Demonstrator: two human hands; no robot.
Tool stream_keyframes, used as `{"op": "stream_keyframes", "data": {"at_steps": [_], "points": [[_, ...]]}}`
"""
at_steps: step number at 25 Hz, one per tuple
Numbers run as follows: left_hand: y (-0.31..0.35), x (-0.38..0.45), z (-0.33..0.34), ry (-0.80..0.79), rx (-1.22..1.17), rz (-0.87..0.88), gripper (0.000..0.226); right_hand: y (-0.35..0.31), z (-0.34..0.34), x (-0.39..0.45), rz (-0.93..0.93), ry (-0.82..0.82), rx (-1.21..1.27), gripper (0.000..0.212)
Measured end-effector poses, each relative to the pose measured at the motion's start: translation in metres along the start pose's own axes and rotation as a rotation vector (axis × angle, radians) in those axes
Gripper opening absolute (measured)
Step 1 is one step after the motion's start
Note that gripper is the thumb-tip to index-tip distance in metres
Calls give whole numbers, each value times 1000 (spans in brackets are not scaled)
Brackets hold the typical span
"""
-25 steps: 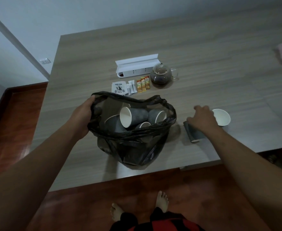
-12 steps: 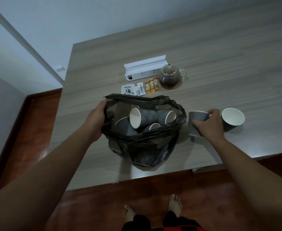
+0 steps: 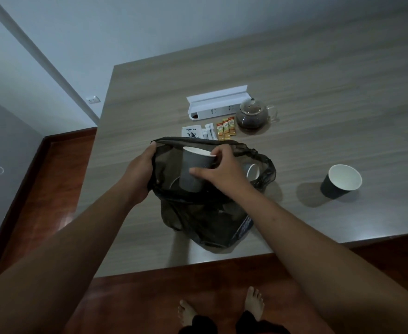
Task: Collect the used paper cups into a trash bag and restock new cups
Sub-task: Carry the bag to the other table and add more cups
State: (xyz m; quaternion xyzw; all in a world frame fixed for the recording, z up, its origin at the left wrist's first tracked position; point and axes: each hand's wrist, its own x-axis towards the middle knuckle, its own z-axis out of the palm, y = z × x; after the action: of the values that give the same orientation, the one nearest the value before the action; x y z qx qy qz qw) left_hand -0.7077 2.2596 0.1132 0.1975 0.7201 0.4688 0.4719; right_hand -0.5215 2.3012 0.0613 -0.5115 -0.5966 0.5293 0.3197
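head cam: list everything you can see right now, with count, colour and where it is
trash bag: 1, black, near table edge, mouth held open
held cup: 1, grey, white inside, over the bag mouth
cups in bag: at least 2 partly visible, grey; exact count hidden
loose cup: 1, dark grey, white inside, on the table right of the bag
teapot: 1, clear glass with dark liquid, behind the bag
power strip box: 1, white, left of the teapot
orange sachets: 3, before the teapot
white packets: several, left of the sachets
table: 1, grey wood grain
floor: red-brown wood
left hand: grips the bag's left rim
right hand: holds the grey cup
bare feet: 2, bottom of view
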Motion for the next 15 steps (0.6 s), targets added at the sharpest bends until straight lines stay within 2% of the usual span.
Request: {"op": "stream_keyframes", "data": {"at_steps": [4,7,8,9,11,12,13,15], "points": [[1,2,-7,45,34,53,32,-2,17,1,-172,-160,-386,68],[1,4,-11,78,62,74,30,4,11,6,-276,-308,-468,65],[1,6,-12,86,75,77,30,6,3,8,-307,-265,-441,60],[1,8,-14,91,84,78,29,11,-6,11,-302,-137,-409,58],[1,10,-18,97,88,79,29,23,-34,19,-127,230,-446,56],[1,11,-19,103,84,79,29,30,-50,23,34,341,-513,58],[1,12,-20,109,78,78,29,40,-62,27,228,350,-568,62],[-2,12,-21,105,64,65,27,60,-75,31,516,215,-536,60]]}}
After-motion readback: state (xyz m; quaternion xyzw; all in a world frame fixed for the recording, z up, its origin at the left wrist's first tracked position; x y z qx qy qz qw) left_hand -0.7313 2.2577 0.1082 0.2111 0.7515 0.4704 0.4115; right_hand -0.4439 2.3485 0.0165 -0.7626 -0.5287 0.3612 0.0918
